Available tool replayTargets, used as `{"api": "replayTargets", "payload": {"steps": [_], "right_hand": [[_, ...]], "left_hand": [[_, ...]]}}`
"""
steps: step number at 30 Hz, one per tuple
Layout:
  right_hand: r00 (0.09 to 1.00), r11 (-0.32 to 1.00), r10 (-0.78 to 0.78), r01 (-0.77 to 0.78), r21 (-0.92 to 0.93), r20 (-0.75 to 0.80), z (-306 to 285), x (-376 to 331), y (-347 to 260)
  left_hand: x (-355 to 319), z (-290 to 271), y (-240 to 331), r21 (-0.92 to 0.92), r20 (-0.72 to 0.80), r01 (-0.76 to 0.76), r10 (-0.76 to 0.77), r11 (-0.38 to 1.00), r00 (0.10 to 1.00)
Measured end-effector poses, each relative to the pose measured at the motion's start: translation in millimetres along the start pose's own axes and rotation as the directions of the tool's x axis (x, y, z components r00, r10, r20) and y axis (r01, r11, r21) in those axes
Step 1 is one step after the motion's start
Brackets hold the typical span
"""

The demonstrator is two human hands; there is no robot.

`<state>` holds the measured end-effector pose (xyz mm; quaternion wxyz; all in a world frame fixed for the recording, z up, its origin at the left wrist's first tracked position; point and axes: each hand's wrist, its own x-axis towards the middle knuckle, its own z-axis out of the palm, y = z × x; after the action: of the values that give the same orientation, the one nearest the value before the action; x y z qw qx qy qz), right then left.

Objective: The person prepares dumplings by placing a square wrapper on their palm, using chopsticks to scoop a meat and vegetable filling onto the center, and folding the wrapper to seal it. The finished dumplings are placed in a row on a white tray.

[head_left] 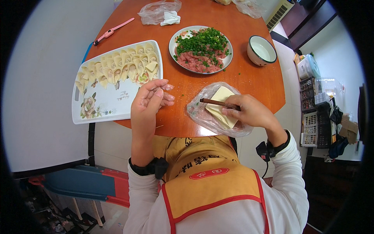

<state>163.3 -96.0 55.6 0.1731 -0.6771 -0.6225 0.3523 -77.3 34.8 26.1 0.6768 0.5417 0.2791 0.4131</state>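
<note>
My right hand (pixel 251 111) grips a pair of dark brown chopsticks (pixel 218 103), with the thumb and fingers over a stack of square pale wonton wrappers (pixel 223 94). The stack lies on a clear plastic bag (pixel 198 105) near the table's front edge. My left hand (pixel 153 95) hovers beside the tray, palm turned inward. Its floury fingers are loosely curled and apart, with nothing visible in them. Rows of folded wontons (pixel 113 66) fill the far part of the white flowered tray (pixel 126 103). Beyond my hands a plate (pixel 172 43) bears pink minced meat (pixel 194 62) topped with chopped green onion (pixel 204 41).
A white bowl (pixel 261 50) with a dark rim stands at the right of the wooden table (pixel 249 80). A pink watch (pixel 113 31) lies behind the tray. Plastic bags (pixel 159 11) and a crumpled white tissue (pixel 170 18) are at the far side.
</note>
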Motion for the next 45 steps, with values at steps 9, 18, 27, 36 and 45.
{"api": "replayTargets", "payload": {"steps": [9,18,27,36,45], "right_hand": [[0.961,0.889,0.169,-0.053,0.455,-0.220,-41,-8,35],[0.890,0.952,-0.003,0.141,0.270,-0.456,-62,-8,20],[0.609,0.801,-0.236,0.563,0.204,-0.757,-82,14,-21],[0.741,0.838,-0.121,0.433,0.331,-0.660,-99,53,27],[0.796,0.878,-0.008,0.295,0.377,-0.606,-94,60,40]], "left_hand": [[-8,15,2,-0.108,0.160,0.103,-0.085,0.989,0.984],[-1,68,-23,-0.412,0.525,0.502,-0.252,0.761,0.813],[3,79,-27,-0.595,0.489,0.512,-0.227,0.619,0.842],[7,46,-46,-0.589,0.413,0.527,-0.332,0.613,0.848],[10,38,-55,-0.630,0.383,0.483,-0.298,0.607,0.874]]}}
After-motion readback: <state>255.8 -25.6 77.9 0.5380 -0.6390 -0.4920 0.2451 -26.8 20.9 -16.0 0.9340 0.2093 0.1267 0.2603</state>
